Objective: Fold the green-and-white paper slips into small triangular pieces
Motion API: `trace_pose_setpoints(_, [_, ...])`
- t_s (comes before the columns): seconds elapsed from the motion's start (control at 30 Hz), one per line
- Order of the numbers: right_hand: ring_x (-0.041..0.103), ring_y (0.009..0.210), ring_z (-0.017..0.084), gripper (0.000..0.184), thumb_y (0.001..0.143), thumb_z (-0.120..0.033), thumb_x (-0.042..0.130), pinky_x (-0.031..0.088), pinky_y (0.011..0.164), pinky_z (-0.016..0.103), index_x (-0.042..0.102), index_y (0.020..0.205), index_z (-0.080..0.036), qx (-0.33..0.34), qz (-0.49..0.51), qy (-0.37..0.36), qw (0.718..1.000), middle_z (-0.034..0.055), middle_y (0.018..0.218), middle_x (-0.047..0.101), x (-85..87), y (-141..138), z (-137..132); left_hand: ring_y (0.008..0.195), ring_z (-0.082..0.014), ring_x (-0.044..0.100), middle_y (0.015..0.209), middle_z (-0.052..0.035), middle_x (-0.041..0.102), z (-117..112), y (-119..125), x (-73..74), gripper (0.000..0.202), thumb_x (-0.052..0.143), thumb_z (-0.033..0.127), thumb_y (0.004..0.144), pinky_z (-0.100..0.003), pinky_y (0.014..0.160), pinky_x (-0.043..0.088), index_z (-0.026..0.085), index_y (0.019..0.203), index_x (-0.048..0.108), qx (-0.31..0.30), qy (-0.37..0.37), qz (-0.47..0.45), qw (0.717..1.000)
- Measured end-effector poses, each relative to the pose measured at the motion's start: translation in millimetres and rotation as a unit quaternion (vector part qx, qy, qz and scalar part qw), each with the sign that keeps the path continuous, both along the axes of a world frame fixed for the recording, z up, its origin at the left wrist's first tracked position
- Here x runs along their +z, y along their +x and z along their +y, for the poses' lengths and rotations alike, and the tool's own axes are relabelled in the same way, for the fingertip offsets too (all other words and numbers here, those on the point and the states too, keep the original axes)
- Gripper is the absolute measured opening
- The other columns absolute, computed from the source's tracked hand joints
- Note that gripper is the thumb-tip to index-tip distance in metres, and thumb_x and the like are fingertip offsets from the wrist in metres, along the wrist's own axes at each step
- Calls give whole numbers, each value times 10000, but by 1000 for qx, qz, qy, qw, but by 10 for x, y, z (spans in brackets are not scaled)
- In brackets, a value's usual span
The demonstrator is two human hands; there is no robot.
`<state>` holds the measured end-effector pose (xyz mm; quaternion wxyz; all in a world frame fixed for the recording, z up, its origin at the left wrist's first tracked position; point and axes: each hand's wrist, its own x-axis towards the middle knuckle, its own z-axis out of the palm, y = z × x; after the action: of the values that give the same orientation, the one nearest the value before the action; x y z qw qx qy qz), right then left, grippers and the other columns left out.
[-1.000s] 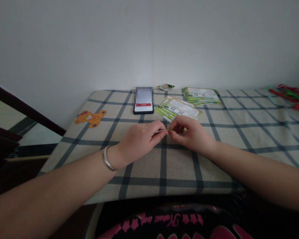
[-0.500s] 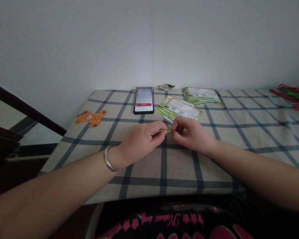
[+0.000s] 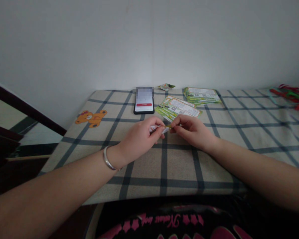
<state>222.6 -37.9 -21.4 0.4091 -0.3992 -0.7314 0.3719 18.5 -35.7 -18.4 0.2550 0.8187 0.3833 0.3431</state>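
Note:
My left hand (image 3: 139,137) and my right hand (image 3: 191,131) meet over the middle of the checked tablecloth (image 3: 214,159). Both pinch a small folded piece of paper (image 3: 163,128), white with a green edge, held between their fingertips just above the cloth. A silver bangle (image 3: 107,159) sits on my left wrist. Just beyond my hands lies a spread of green and white leaflets (image 3: 179,109).
A phone (image 3: 144,101) with a lit screen lies behind my hands. A second leaflet stack (image 3: 200,94) and a small crumpled wrapper (image 3: 166,87) lie near the wall. Red and green strips (image 3: 292,96) lie at the far right. A bear print (image 3: 91,118) marks the cloth's left side.
Both hands have lifted slightly and moved away from me, and the small paper now shows more between the fingertips. Nothing else on the table has moved.

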Motion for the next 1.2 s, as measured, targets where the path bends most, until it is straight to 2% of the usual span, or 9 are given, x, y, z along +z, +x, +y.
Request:
trace_pose_setpoints(0.1, [542,629,108,167,836,-322,577,444,609,248,581,743,-184,50,40,-69,996,-14,682,593,3,9,29,541,-79,628,747,30,700,-7,-1,-5,78,524,244,928,-188,514,467,190,934,581,-9,-5,-1,1000])
trace_pose_setpoints(0.2, [504,585,97,261,827,-422,614,419,564,236,591,724,-183,80,47,-132,987,-22,653,572,1,24,64,638,-107,669,775,18,704,-13,-16,-6,66,537,226,916,-203,556,481,192,934,590,-18,45,23,999])
trace_pose_setpoints(0.37, [541,627,101,282,776,-454,691,445,589,235,606,771,-186,107,63,-172,977,-11,718,611,-3,39,85,699,-126,679,779,13,699,-11,-38,-10,47,543,207,910,-218,589,484,189,915,586,-14,105,53,993])
trace_pose_setpoints(0.6, [514,588,87,230,794,-384,692,406,530,213,586,771,-180,121,43,-124,984,-15,707,617,-18,23,89,718,-132,692,778,11,714,-16,5,-6,43,546,203,903,-233,617,508,194,892,587,-13,43,14,999])
trace_pose_setpoints(0.77, [495,552,76,134,783,-256,660,398,524,212,557,732,-186,98,45,-79,991,-34,663,590,-63,-14,76,694,-123,683,738,26,700,-6,37,-20,54,546,213,910,-236,626,505,195,878,586,-31,-4,-12,999])
trace_pose_setpoints(0.87, [504,565,84,107,776,-209,629,393,518,211,542,716,-193,75,25,-63,995,-38,645,580,-86,-30,60,757,-139,671,803,6,703,-6,41,-30,61,550,216,905,-256,656,500,193,886,603,-14,22,16,1000])
trace_pose_setpoints(0.97, [502,573,91,95,769,-187,611,385,515,214,532,716,-200,65,0,-50,997,-44,638,566,-101,-32,46,784,-160,639,819,-7,690,-26,42,-23,68,552,192,899,-288,690,483,186,888,619,2,85,69,994])
trace_pose_setpoints(1.1, [502,604,100,97,771,-179,600,399,556,231,521,722,-205,67,-30,-23,997,-43,661,555,-90,-33,22,774,-182,608,791,-16,680,-53,43,-1,61,572,192,893,-329,732,457,178,879,630,-5,166,117,979])
trace_pose_setpoints(1.2, [498,630,107,102,763,-162,592,402,583,242,513,714,-205,63,-54,-5,997,-39,674,547,-65,-42,3,761,-181,611,780,-13,681,-60,46,15,64,577,190,886,-319,711,447,178,862,635,-4,154,120,981])
